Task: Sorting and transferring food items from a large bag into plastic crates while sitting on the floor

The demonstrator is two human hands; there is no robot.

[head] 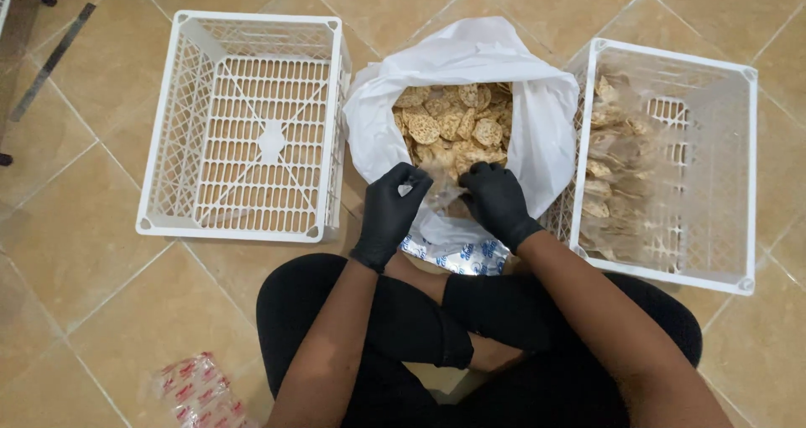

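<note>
**Small clear bag being handled over the sack of crackers**

Both black-gloved hands work at the near lip of the big white sack (537, 134). The left hand (390, 205) and right hand (495, 197) have their fingers curled in and pinched on a small clear bag (438, 184) stretched between them. Whether crackers already lie in it cannot be told through the film. By the look of it the step in hand is bagging, and the next move calls for a steady grip on the thin film so it neither slips nor tears.

The sack stands open, holding a heap of round brown crackers (453, 126). The right crate (722, 176) holds filled clear packets (609, 168) stacked along its left side. The left crate (252, 126) holds nothing visible — only its lattice floor shows. A red-and-white printed packet (197, 390) lies on the tiled floor (101, 294) near the knee.
</note>
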